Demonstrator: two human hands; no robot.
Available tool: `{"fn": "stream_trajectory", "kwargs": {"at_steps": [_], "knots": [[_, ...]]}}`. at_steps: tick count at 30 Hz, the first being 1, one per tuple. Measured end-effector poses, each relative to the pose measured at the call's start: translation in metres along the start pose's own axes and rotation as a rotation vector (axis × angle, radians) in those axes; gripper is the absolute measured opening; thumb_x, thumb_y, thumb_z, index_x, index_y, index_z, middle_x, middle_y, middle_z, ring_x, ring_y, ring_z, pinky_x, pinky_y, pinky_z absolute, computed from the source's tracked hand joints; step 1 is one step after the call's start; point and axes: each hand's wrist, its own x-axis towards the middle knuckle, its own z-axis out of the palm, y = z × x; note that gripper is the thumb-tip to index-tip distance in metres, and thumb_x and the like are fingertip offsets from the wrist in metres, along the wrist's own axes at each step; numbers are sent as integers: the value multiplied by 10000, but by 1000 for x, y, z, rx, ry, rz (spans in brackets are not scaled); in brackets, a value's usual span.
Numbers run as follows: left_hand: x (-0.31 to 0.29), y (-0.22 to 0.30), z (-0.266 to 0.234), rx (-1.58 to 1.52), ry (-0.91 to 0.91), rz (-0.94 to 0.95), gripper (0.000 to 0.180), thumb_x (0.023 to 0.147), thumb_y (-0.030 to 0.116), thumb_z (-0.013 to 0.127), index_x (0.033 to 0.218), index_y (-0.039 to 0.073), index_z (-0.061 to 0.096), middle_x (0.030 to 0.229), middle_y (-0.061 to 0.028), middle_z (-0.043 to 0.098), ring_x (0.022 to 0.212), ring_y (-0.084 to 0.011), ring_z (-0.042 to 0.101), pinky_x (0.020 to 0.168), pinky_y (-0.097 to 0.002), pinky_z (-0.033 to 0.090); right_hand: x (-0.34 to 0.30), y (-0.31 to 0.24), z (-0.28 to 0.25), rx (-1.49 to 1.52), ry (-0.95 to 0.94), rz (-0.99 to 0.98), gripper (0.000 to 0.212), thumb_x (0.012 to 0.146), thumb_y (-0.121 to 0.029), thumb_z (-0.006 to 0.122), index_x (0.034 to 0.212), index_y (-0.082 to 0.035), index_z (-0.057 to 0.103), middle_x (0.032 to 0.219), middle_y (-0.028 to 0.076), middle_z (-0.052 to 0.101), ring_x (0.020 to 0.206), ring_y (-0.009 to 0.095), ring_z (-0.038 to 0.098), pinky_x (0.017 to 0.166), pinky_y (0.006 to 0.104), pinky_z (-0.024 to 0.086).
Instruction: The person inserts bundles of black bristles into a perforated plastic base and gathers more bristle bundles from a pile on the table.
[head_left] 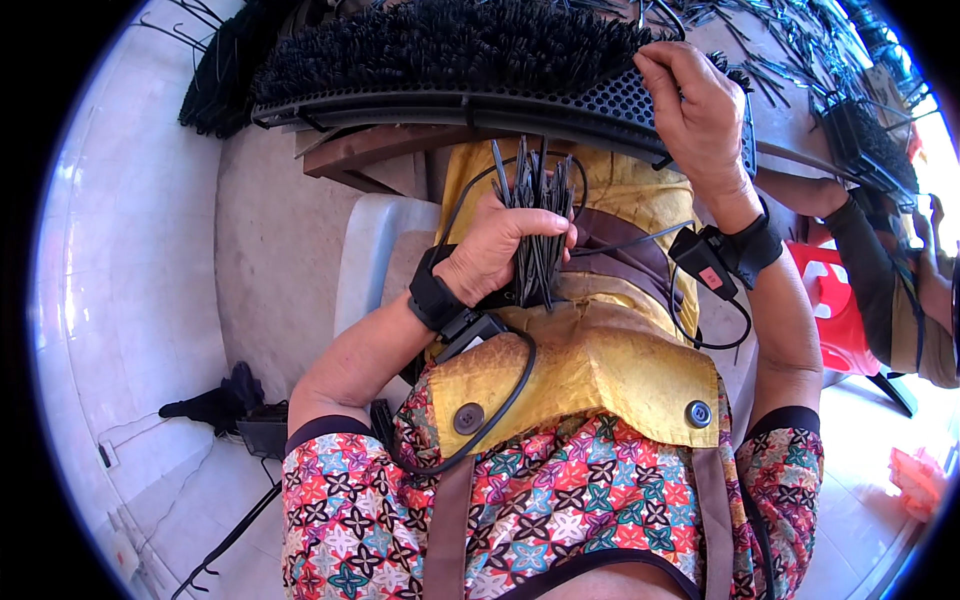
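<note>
My left hand (487, 245) is closed around a bundle of thin black strips (538, 268), held upright in front of the yellow apron. Up and to the right, my right hand (700, 115) has its fingertips pinched together over the perforated black tray (597, 108). Whatever those fingertips hold, if anything, is too small to make out. Many black strips (450, 45) stand packed in the tray's holes, while open holes show at its right end, beside my right hand.
A brown support frame (365, 150) is under the tray. Loose black strips (765, 75) lie on the surface at the far right, near a smaller black tray (865, 145). Another person's arm (800, 190) is beside a red stool (835, 310). Cables hang from both my wrists.
</note>
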Motion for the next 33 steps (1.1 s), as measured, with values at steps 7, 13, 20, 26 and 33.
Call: {"fn": "stream_trajectory", "kwargs": {"at_steps": [7,13,20,26,33], "knots": [[0,4,5,4,37,21,228,744,-11,618,966,-17,566,810,-107,621,722,-196,639,616,-310,552,17,0,3,-43,-192,-27,84,827,-70,618,899,-26,617,713,107,610,605,230,602,554,278,455],[-1,3,3,11,41,13,225,750,-21,614,969,-20,564,819,-114,622,722,-197,639,626,-313,556,21,12,21,-114,-289,-188,60,743,-56,591,795,-26,582,691,148,592,667,324,598,586,376,480],[0,3,6,39,24,75,228,763,-31,610,985,-11,562,822,-115,627,728,-200,641,623,-313,552,-23,-11,21,-17,-299,90,328,750,-181,683,991,11,571,738,169,606,623,324,605,572,373,498],[0,2,7,53,-38,98,239,754,-32,611,987,-2,563,824,-108,630,720,-200,638,630,-302,541,-59,-38,18,550,-487,689,412,772,-162,712,1082,58,552,756,138,646,616,124,609,549,263,493],[1,6,14,85,-61,99,250,746,-10,615,989,8,561,799,-108,624,694,-189,628,623,-284,526,-64,-48,0,808,-552,956,70,789,18,635,791,65,583,710,77,592,620,113,623,521,241,490]]}}
